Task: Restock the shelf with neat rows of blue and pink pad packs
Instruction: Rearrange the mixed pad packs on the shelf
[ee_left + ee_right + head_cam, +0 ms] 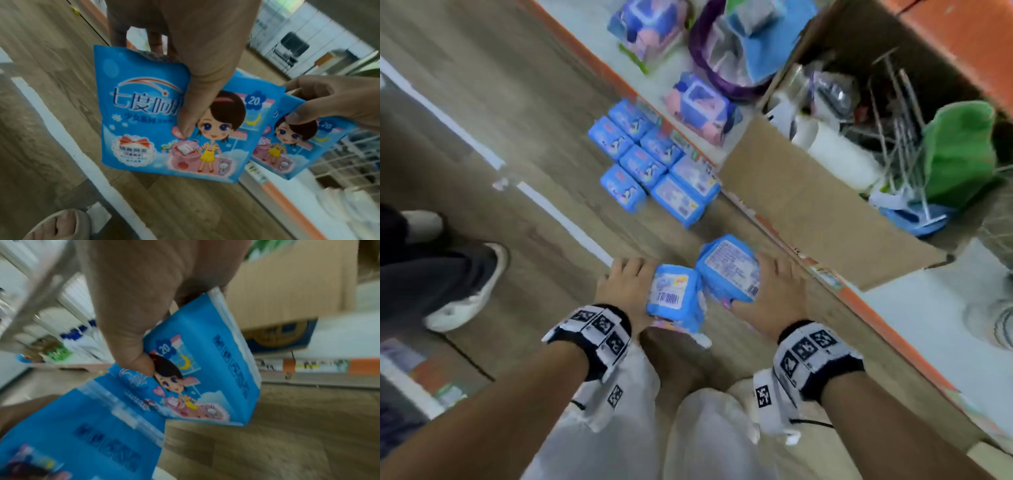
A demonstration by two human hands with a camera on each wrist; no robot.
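Observation:
Each of my hands grips one blue pad pack above the wooden floor. My left hand (pixel 626 284) holds a pack (pixel 671 298) with its barcode side up; in the left wrist view its thumb presses the printed front of that pack (pixel 156 123). My right hand (pixel 774 291) holds a second blue pack (pixel 729 267), seen in the right wrist view as the pack (pixel 197 369) pinched by the thumb. The two packs touch side by side. Several more blue packs (pixel 640 157) lie on the floor beside the low shelf (pixel 914 308). Two blue and pink packs (pixel 702 106) lie on the shelf.
An open cardboard box (pixel 818 209) with wire racks, a white roll and a green item sits on the shelf. Another person's shoe (pixel 472 294) and dark trouser leg stand at the left. A white floor line (pixel 558 212) runs diagonally. My own legs are below my hands.

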